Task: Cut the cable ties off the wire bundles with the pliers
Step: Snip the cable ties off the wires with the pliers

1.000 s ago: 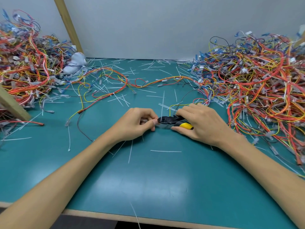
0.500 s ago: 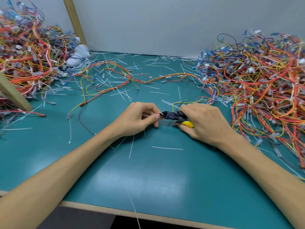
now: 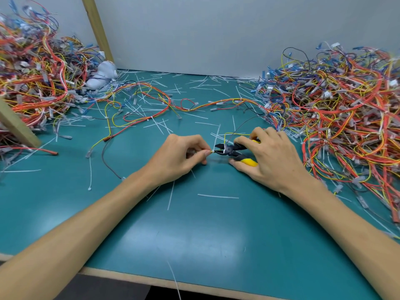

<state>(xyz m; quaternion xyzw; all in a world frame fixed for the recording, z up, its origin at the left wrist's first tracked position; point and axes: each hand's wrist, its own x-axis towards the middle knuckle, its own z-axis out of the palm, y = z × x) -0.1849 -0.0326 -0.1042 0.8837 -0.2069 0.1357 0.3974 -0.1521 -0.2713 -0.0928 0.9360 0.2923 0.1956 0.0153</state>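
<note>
Pliers (image 3: 229,150): one, held in right grip (image 3: 270,158) | left grip (image 3: 179,158) pinches one wire (image 3: 211,151) — possibly tied

your left hand (image 3: 179,158) and right hand (image 3: 273,158) are bare, arms (image 3: 86,224) uncovered; nails (image 3: 203,154) seem short.

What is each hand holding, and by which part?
The right hand grips the pliers by their yellow handles. The left hand pinches a thin wire near its end.
</note>
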